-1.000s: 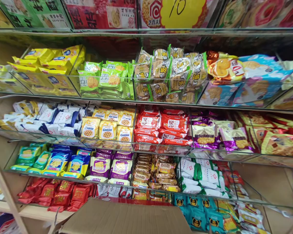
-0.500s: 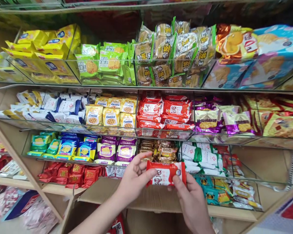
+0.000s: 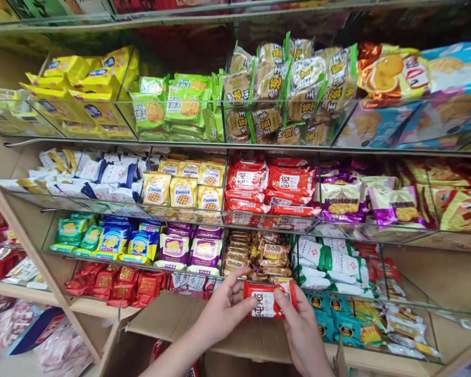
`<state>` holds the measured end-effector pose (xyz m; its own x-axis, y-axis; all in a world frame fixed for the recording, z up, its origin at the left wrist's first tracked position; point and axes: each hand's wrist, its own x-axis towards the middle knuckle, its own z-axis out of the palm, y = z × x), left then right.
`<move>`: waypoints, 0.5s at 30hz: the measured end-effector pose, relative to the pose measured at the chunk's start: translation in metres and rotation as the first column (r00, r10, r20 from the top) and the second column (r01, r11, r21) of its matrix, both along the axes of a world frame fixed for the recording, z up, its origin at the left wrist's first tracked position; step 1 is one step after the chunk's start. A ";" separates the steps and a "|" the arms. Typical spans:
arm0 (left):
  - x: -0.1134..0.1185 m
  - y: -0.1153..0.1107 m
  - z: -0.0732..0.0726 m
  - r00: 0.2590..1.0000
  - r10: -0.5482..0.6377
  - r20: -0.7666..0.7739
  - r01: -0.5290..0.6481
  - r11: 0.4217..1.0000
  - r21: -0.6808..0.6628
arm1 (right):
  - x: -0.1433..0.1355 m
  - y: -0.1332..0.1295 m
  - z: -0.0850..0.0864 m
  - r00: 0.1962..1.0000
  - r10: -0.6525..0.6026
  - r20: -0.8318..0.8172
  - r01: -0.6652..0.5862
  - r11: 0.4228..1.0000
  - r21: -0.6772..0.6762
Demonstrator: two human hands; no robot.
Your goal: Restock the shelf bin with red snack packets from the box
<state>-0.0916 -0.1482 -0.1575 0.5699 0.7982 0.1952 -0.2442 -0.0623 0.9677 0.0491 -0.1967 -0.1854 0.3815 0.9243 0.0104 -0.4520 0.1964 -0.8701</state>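
Observation:
A red and white snack packet (image 3: 265,302) is held level between both hands, its printed face turned up toward me. My left hand (image 3: 230,298) pinches its left end, thumb on the front. On the other end, my right hand (image 3: 296,319) grips it with the thumb across the face; the fingers behind are hidden. Beneath the hands lies an open cardboard box (image 3: 172,317), with part of a red packet (image 3: 159,348) showing inside. Similar red packets (image 3: 290,180) are stacked on the middle shelf, above and beyond my hands.
Glass-fronted shelves with dividers hold yellow packs (image 3: 82,89), green packs (image 3: 186,102), cookie packs (image 3: 183,192), brown bars (image 3: 275,251) and white-green packs (image 3: 333,259). A slanted wooden panel (image 3: 43,267) stands at left. A box flap (image 3: 339,358) sticks up at right.
My right thumb has moved inward across the packet, and both hands with it sit slightly lower in view. The shelves appear shifted a little to the right and down.

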 end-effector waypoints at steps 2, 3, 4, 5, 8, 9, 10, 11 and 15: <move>-0.004 -0.001 -0.009 1.000 -0.020 -0.014 0.020 0.999 -0.031 | -0.003 -0.001 -0.002 1.000 -0.011 -0.009 0.011 1.000 -0.010; -0.006 -0.001 -0.012 1.000 -0.014 -0.017 0.014 0.999 -0.037 | -0.004 -0.002 -0.003 1.000 -0.009 -0.007 0.009 1.000 -0.010; -0.007 -0.002 -0.014 1.000 -0.006 -0.020 0.005 0.999 -0.038 | -0.005 -0.002 -0.005 1.000 -0.008 -0.004 0.008 1.000 -0.011; -0.008 -0.002 -0.016 1.000 -0.001 -0.019 0.000 0.999 -0.040 | -0.006 -0.002 -0.007 1.000 -0.006 -0.002 0.006 1.000 -0.016; -0.008 -0.004 -0.020 1.000 0.004 -0.025 -0.005 0.999 -0.034 | -0.005 -0.001 -0.013 1.000 -0.011 0.000 0.011 0.999 -0.034; -0.008 -0.005 -0.021 1.000 0.002 -0.030 -0.003 1.000 -0.031 | -0.004 0.000 -0.014 1.000 -0.011 -0.006 0.011 0.999 -0.041; -0.008 -0.006 -0.022 0.999 0.009 -0.035 -0.010 1.000 -0.022 | -0.004 0.000 -0.015 1.000 -0.008 -0.014 0.008 0.999 -0.049; -0.008 -0.006 -0.022 0.999 0.025 -0.043 -0.025 1.000 -0.003 | -0.004 0.001 -0.016 1.000 -0.006 -0.025 0.005 0.998 -0.061; -0.013 -0.009 -0.015 0.970 0.238 -0.052 -0.229 0.963 0.145 | -0.004 0.000 -0.015 0.998 -0.029 -0.061 0.021 0.992 -0.122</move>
<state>-0.1049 -0.1573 -0.1721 0.3865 0.8792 0.2784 -0.1404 -0.2423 0.9600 0.0454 -0.1962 -0.1999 0.4007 0.9075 -0.1258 -0.5030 0.1032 -0.8581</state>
